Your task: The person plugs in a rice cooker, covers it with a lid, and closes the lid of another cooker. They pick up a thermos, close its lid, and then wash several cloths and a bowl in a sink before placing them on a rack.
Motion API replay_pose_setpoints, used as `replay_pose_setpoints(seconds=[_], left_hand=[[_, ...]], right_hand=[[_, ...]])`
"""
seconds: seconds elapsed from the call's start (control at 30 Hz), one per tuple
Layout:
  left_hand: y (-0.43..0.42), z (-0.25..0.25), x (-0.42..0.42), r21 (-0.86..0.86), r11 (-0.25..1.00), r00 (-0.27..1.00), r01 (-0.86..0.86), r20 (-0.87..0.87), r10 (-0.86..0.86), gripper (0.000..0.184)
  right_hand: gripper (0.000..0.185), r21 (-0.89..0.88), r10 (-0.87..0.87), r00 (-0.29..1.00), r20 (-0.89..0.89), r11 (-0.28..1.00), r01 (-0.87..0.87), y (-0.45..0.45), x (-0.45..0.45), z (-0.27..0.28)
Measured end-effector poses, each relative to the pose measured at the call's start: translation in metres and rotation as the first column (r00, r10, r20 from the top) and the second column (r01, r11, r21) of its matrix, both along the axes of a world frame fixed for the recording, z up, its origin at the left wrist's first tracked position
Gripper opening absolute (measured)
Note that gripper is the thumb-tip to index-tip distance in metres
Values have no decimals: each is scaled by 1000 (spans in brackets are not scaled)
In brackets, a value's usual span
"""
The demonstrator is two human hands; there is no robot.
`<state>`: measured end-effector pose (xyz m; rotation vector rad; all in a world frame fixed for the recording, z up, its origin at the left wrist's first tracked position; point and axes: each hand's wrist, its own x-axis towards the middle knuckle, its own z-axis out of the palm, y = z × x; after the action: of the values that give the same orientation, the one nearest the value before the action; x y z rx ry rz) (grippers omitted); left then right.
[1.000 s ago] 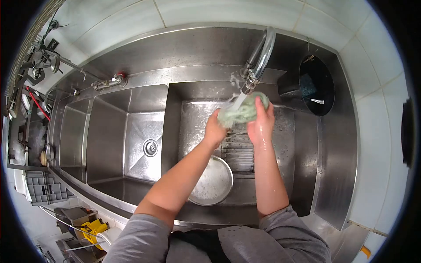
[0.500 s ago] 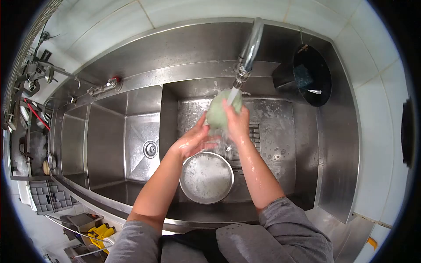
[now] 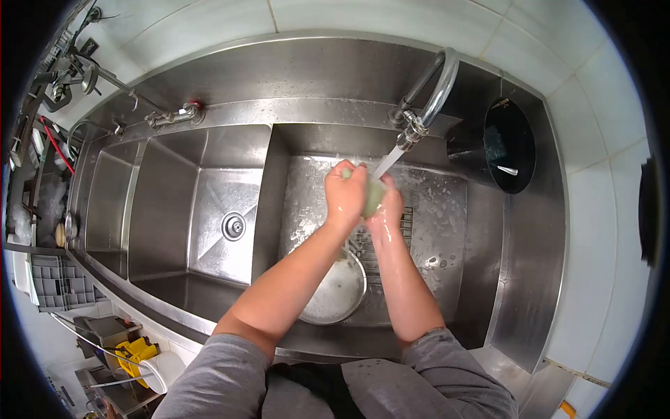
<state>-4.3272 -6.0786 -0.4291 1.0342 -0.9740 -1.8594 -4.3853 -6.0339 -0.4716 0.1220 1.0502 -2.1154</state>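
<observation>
Under the running tap, both my hands grip a pale green cloth. My left hand is closed in a fist around one part, and a bit of green pokes out between its fingers. My right hand is closed on the other part, its fingers partly hidden by the cloth and water. Below my left wrist, a round metal pan with whitish, sudsy liquid stands in the sink basin; my left forearm covers part of it.
A wire rack lies on the wet basin floor. A black bucket holding a dark scouring pad stands at the back right. Left of the divider is a second basin with a drain. A red-handled tap sits behind it.
The cloth was spread out under the water; now it is bunched up between my hands. My left hand, open before, has moved up and closed on it.
</observation>
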Motion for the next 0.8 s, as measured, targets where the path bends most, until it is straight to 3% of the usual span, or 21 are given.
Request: replay_pose_setpoints(seconds=[0.03, 0.07, 0.13, 0.17, 0.2, 0.27, 0.33, 0.4, 0.43, 0.47, 0.5, 0.53, 0.57, 0.6, 0.67, 0.7, 0.73, 0.77, 0.8], left_hand=[[5, 2, 0, -297, 954, 992, 43, 125, -6, 16], [9, 3, 0, -559, 820, 969, 120, 244, 24, 19], [9, 6, 3, -562, 799, 947, 212, 320, -26, 18], [7, 15, 8, -601, 752, 938, 271, 342, -64, 19], [4, 20, 14, -636, 700, 925, 326, 366, -99, 21], [-11, 15, 20, -666, 682, 942, 302, 318, -106, 23], [-33, 1, 29, -696, 664, 957, 274, 268, -114, 27], [-64, -24, 44, -780, 461, 869, 423, 493, 39, 46], [-79, -43, 48, -435, 669, 774, 603, 522, -358, 61], [-73, -32, 50, -432, 673, 774, 601, 524, -355, 61], [-59, -5, 48, -60, 782, 784, 620, 86, -615, 57], [-46, 22, 43, 292, 653, 707, 699, -418, -570, 54], [-34, 39, 33, 299, 740, 771, 602, -456, -443, 42], [-30, 35, 23, 298, 740, 769, 603, -463, -441, 42], [-23, 24, 4, 250, 902, 915, 352, -296, -275, 31], [-4, 37, -6, 145, 984, 938, 103, -345, -47, 22], [1, 36, -6, 145, 984, 938, 100, -344, -45, 22], [5, 33, -7, -93, 996, 993, 10, -115, -21, 23], [8, 30, -8, -337, 941, 992, -19, 108, 59, 26]], right_hand=[[35, -79, 75, 996, 50, 994, -71, -1, -1, -8], [35, -77, 75, 996, 52, 995, -71, -2, 0, -14], [25, -131, 126, 978, 167, 986, -104, -8, 1, -25], [28, -211, 236, 957, 171, 957, -199, -1, 9, -1], [28, -212, 238, 956, 170, 957, -201, -2, 9, 4], [37, -248, 343, 895, 285, 929, -276, -4, 10, 12], [33, -274, 388, 879, 277, 909, -314, 4, 5, 28], [24, 26, 183, 966, -183, 983, -181, 2, -8, 35], [16, 112, 135, 861, -491, 990, -92, 1, -9, 43], [16, 113, 139, 861, -488, 989, -96, 4, -5, 52], [14, 160, 111, 447, -888, 984, 73, 8, 0, 63], [12, 99, 132, -124, -983, 966, 239, 10, 2, 68], [14, -47, 1, -225, -974, 977, 208, 6, 4, 62], [14, -45, 4, -231, -973, 977, 206, 4, 6, 57], [9, -147, -165, 41, -985, 949, 277, 3, 10, 49], [11, 47, -109, 406, -907, 933, 357, 4, 14, 51], [11, 47, -108, 406, -907, 934, 354, 2, 14, 54], [16, 15, -213, 709, -672, 954, 300, -1, 12, 57], [22, -34, -261, 907, -330, 964, 265, -3, 9, 59]])
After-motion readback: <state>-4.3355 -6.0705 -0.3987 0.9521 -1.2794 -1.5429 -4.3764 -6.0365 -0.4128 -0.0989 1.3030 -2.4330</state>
